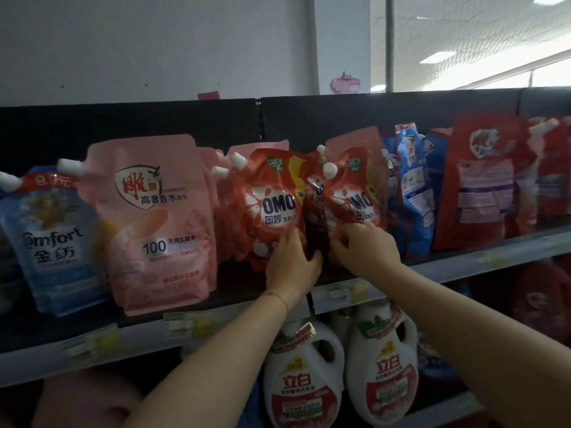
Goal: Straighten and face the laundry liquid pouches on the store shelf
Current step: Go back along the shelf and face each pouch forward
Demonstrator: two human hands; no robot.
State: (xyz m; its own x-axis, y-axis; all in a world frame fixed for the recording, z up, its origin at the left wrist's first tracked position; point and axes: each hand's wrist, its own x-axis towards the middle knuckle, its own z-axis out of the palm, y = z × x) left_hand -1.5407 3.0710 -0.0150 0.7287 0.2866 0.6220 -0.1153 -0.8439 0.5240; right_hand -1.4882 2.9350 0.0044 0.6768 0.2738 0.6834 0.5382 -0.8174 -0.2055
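Note:
Two red OMO pouches stand side by side on the top shelf, with a third one squeezed between them. My left hand grips the bottom of the left OMO pouch. My right hand grips the bottom of the right OMO pouch. Both face forward, tilted slightly, their white spouts at the upper left. A large pink pouch stands left of them, and a blue Comfort pouch is at the far left.
Blue pouches and red pouches turned back-out fill the shelf to the right. Below, two white detergent jugs stand on the lower shelf. Price labels line the shelf edge. A black back panel rises behind the pouches.

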